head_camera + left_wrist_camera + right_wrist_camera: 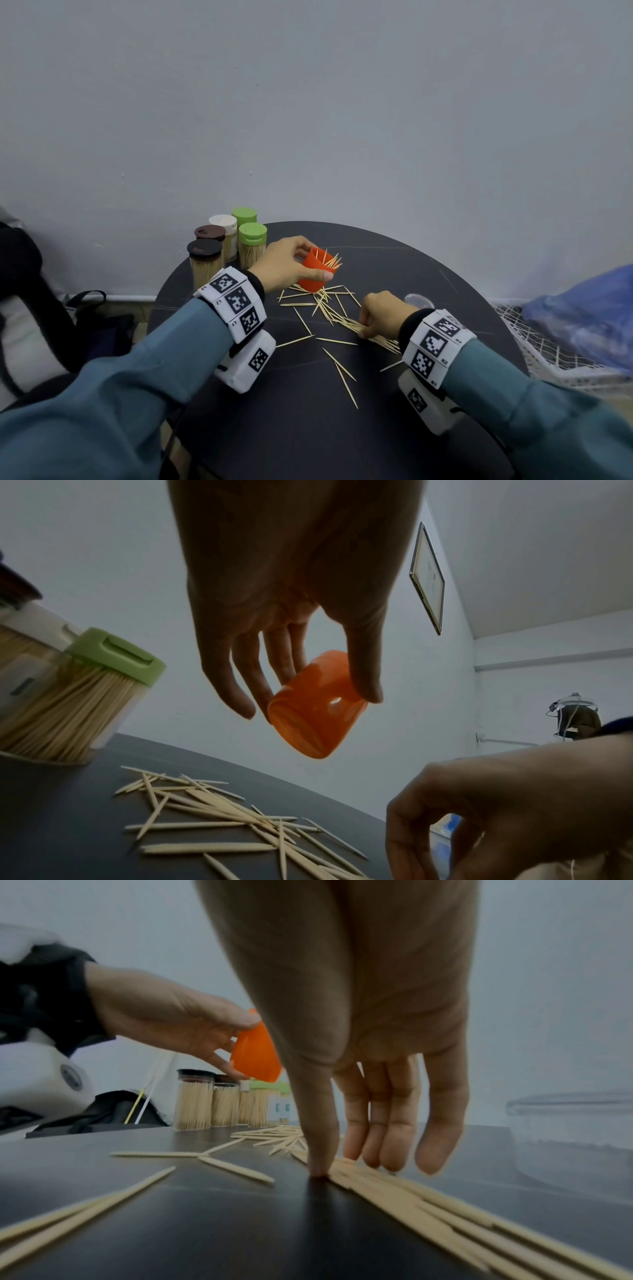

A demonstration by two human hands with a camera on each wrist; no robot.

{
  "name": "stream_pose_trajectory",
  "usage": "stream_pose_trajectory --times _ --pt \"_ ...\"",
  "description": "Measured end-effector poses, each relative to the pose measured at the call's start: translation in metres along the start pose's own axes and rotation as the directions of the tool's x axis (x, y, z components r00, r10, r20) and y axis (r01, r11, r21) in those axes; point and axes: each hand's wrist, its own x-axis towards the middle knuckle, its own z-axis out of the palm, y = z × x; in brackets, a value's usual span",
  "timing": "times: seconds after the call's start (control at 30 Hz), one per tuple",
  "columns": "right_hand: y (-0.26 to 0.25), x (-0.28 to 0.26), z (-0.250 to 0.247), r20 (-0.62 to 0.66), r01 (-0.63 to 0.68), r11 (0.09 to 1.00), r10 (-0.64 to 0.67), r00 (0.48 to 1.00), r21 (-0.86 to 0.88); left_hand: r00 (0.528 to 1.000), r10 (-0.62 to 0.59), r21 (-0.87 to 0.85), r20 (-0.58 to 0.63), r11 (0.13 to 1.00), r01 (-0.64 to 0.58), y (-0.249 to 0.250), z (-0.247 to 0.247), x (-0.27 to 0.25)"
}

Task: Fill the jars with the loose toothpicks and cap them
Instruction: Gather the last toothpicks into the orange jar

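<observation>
The round dark table [428,274] carries everything in front of me. At its far left edge stand five capped jars [226,246], packed with toothpicks: two with green lids, one white, two dark brown.

My left hand [284,263] is raised off the table just in front of those jars, and it grips an orange jar [317,270]. The thumb lies along the near side and the fingers curl round the far side, so the jar is pinched between them, clear of the surface. It is tilted, mouth up and toward my right, and a few toothpicks stick out of the open mouth. It has no lid on it.

My right hand [380,313] is down on the table near the middle, fingers bent downward. From the wrist camera the thumb tip presses the table on one side of a gathered row of toothpicks [394,1191] and the fingertips [438,1156] come down on the other side, half closed around the bundle; it lies flat on the table.

Loose toothpicks [322,308] are scattered between my two hands and toward me. A clear lid [418,301] lies just beyond my right hand.
</observation>
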Motion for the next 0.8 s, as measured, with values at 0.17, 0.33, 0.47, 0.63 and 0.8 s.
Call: stream_pose_trajectory --times 0.17,0.33,0.47,0.63,0.8 --pt "-0.005 0.006 0.001 -0.009 -0.014 0.997 0.013 1.000 -0.074 1.000 0.000 0.015 -0.003 1.000 0.000 0.001 0.000 -0.001" --pt "-0.008 0.006 0.001 0.018 -0.006 0.994 0.008 1.000 -0.108 1.000 -0.003 0.020 -0.003 1.000 0.003 0.000 -0.001 -0.002" --pt "-0.009 0.007 0.000 0.045 0.002 0.993 0.003 0.999 -0.119 1.000 -0.010 0.033 0.009 0.999 0.010 0.001 0.000 -0.003" --pt "-0.011 0.006 -0.002 0.033 0.009 0.992 -0.005 0.999 -0.126 1.000 -0.004 0.052 0.007 0.999 0.003 0.002 -0.001 -0.003" --pt "-0.001 0.002 -0.011 -0.048 0.025 1.000 -0.026 0.999 -0.019 1.000 0.003 0.047 0.002 0.999 -0.004 0.004 -0.001 -0.002"
